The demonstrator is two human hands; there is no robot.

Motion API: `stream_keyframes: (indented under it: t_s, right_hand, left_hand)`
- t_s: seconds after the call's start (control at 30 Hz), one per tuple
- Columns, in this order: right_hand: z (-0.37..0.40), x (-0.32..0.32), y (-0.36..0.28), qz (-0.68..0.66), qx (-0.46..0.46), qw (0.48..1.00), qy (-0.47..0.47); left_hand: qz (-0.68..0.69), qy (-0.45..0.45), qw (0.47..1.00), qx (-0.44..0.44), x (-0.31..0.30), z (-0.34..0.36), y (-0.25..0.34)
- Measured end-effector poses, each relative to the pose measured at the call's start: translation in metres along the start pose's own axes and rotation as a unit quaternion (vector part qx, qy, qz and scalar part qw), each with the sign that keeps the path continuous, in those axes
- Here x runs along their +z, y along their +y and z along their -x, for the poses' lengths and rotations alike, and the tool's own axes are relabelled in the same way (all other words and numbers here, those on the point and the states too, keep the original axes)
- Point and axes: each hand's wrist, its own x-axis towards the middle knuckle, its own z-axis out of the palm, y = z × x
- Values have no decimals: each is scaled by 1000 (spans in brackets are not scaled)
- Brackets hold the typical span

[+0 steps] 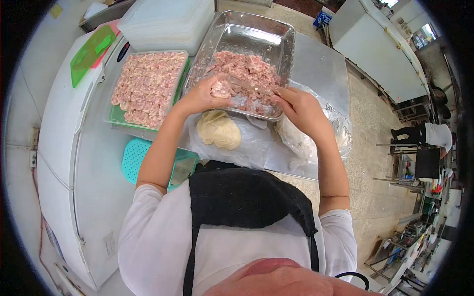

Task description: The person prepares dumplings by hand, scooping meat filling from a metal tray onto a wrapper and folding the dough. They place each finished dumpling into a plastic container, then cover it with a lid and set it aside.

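Note:
My left hand (203,95) is closed around a filled dumpling wrapper (220,89), with pink meat showing at its top, over the near left edge of a metal tray. In my right hand (300,109) is a thin, flat filling spatula (252,87), its blade in the minced meat (249,69). The meat fills the near half of the metal tray (254,30). Just below my hands, a stack of round pale wrappers (219,130) lies on a plastic sheet (252,145). Left of the tray, rows of filled dumplings (148,86) cover a green-based plastic tray (116,114).
A clear plastic bag (296,138) with pale contents lies beneath my right forearm. Stacked translucent lids or boxes (165,24) stand at the back left. A turquoise perforated basket (134,160) sits near my left elbow. Another person (434,135) is far right, by racks.

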Motion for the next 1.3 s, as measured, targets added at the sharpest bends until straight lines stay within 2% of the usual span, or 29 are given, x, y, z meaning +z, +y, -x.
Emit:
stream_keyframes:
  t_s: [0.1,0.13,0.23,0.3,0.37,0.4,0.43,0.47,0.5,0.53,0.6,0.63,0.7,0.73,0.8,0.9,1.03,1.1,1.13,1.2,1.3]
  right_hand:
    - [-1,26,-32,-13,-11,1000,8]
    - [-5,38,-41,-38,-4,999,-16]
    - [-14,65,-52,-87,-4,996,-16]
    - [-17,78,-62,-115,-8,993,-12]
    - [-14,92,-77,-174,15,983,47]
    - [-12,100,-83,-178,5,983,34]
    - [-8,108,-87,-217,69,973,41]
    - [-4,116,-91,-253,135,957,50]
    - [0,123,-93,-255,132,957,42]
    - [5,130,-96,-297,168,939,47]
    - [11,138,-115,-349,221,909,62]
    - [13,144,-121,-350,222,908,64]
    - [18,155,-128,-389,237,887,74]
    - [20,161,-134,-371,238,894,78]
    - [24,165,-150,-389,257,880,90]
    - [32,171,-161,-386,274,874,109]
    - [43,172,-170,-401,275,864,132]
    - [49,171,-171,-391,287,864,137]
    - [51,172,-172,-389,287,864,138]
    - [54,174,-171,-385,290,865,142]
    - [51,168,-171,-375,304,866,128]
  left_hand:
    - [42,-10,996,81,-12,7,-5]
    - [42,-9,996,82,-18,12,-6]
    - [54,-8,998,30,-46,33,-16]
    - [-20,15,999,37,-70,53,-39]
    - [-44,41,998,21,-104,85,-48]
    - [-64,59,996,15,-119,102,-53]
    - [-62,69,996,3,-136,117,-64]
    - [-32,61,993,-94,-155,132,-77]
    - [-1,51,981,-188,-174,147,-91]
    - [0,52,980,-193,-189,164,-110]
    - [-40,166,979,-109,-212,195,-156]
    - [-41,163,980,-109,-222,203,-172]
    - [-258,183,946,-73,-239,213,-193]
    - [-259,179,946,-72,-245,212,-199]
    - [-267,151,942,-139,-249,205,-207]
    - [-240,158,945,-158,-243,196,-200]
    - [-267,172,941,-118,-228,182,-228]
    - [-222,104,962,-123,-226,178,-233]
    - [-220,104,962,-122,-226,178,-235]
    - [-211,141,964,-79,-222,182,-235]
    - [-220,170,955,-103,-218,178,-232]
